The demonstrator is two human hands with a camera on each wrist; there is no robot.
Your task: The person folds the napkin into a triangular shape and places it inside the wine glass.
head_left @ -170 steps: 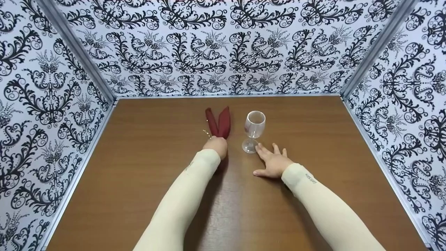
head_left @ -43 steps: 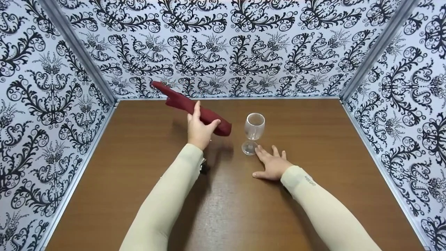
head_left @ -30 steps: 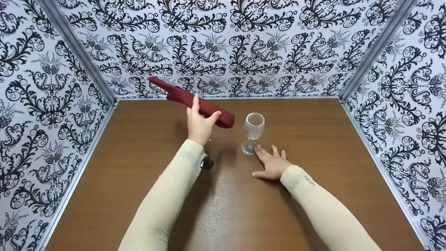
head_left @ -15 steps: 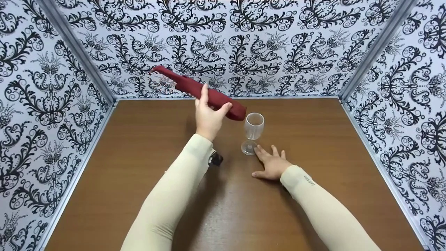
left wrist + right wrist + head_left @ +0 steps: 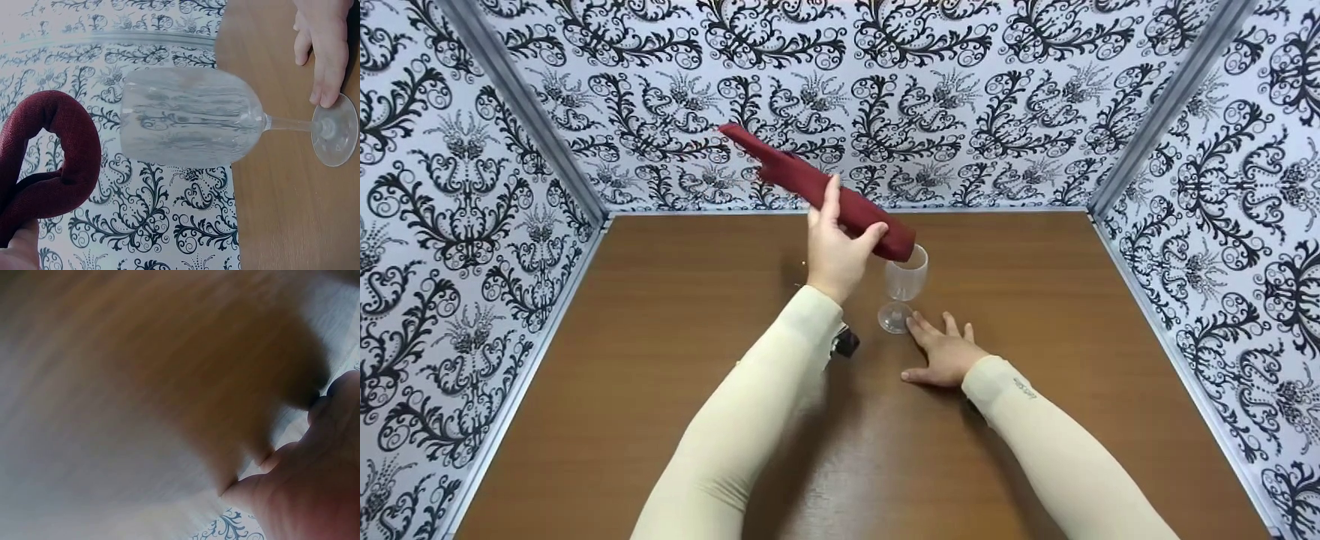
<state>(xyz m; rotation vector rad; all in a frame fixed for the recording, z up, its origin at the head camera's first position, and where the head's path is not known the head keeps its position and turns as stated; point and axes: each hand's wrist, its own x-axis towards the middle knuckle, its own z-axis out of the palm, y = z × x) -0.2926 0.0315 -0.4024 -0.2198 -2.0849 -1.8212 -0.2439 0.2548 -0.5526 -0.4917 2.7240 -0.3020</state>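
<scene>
My left hand (image 5: 838, 251) grips a folded dark red cloth napkin (image 5: 804, 180) in the air, thumb on the near side and index finger laid along it. The napkin slants, with its pointed tips up to the left and its rolled end down to the right. In the head view that end overlaps the rim of an upright clear wine glass (image 5: 906, 283). A gap shows between the napkin's looped end (image 5: 81, 149) and the glass's bowl (image 5: 191, 121) in the left wrist view. My right hand (image 5: 949, 354) lies spread on the table, fingertips on the glass's foot (image 5: 336, 132).
A brown wooden table (image 5: 675, 360) carries the glass. Patterned black-and-white panels (image 5: 997, 105) rise at the back and both sides, joined by grey posts. A small black device (image 5: 846, 343) sits under the left cuff. The right wrist view is mostly blurred tabletop.
The napkin was first on the table by the left hand, then lifted and tilted. Over the last second it has moved right and up toward the glass. Right hand and glass have stayed put.
</scene>
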